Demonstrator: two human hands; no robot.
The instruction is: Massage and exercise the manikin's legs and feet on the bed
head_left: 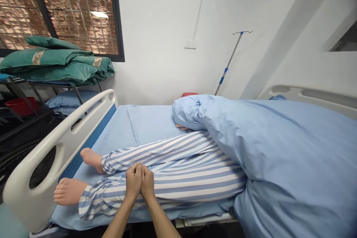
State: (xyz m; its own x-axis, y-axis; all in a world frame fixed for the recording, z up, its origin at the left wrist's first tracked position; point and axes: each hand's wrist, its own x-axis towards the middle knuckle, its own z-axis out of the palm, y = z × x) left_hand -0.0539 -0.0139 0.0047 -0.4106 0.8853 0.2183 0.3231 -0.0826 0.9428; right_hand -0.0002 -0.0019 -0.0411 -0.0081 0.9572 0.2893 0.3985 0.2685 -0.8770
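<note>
A figure in blue-and-white striped pyjama trousers [178,171] lies on a hospital bed [117,134], bare feet [69,190] toward the white footboard [41,178]. A light blue quilt [264,145] covers the figure from the waist up. My left hand [133,182] and my right hand [147,184] rest side by side on the near lower leg. Both press down on the striped cloth with fingers close together, and I cannot make out whether they pinch the fabric.
Folded green blankets [55,61] lie on a rack at the left, with a blue pillow [69,100] and a red basin [21,106] beneath. An IV pole [230,61] stands by the white wall. The headboard [306,95] is at the right.
</note>
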